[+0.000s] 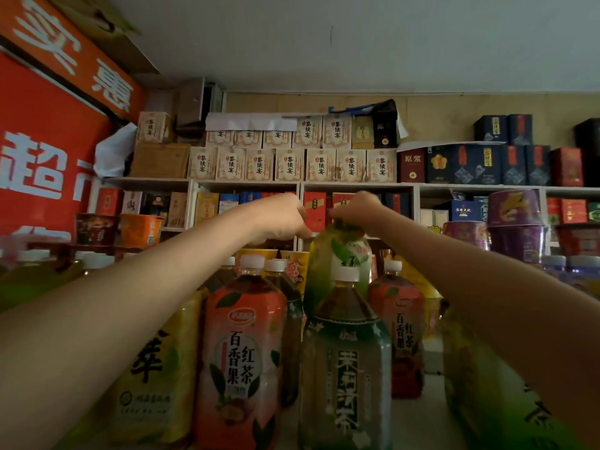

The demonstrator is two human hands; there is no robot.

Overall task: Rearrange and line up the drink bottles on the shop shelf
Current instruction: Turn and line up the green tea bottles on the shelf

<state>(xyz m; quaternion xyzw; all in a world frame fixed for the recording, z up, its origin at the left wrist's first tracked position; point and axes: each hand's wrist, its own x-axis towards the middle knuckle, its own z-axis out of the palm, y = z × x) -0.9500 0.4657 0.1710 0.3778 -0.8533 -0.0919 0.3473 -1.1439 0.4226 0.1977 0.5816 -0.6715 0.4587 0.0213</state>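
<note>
I have both bare arms reaching forward and up, converging so the two hands sit just beside each other. My left hand (279, 219) has its wrist bent down, fingers curled under and thumb tip pointing toward the right hand; I cannot tell whether it holds anything. My right hand (355, 211) is knuckles up, fingers curled round the top of the green bottle (337, 254) directly under it
</note>
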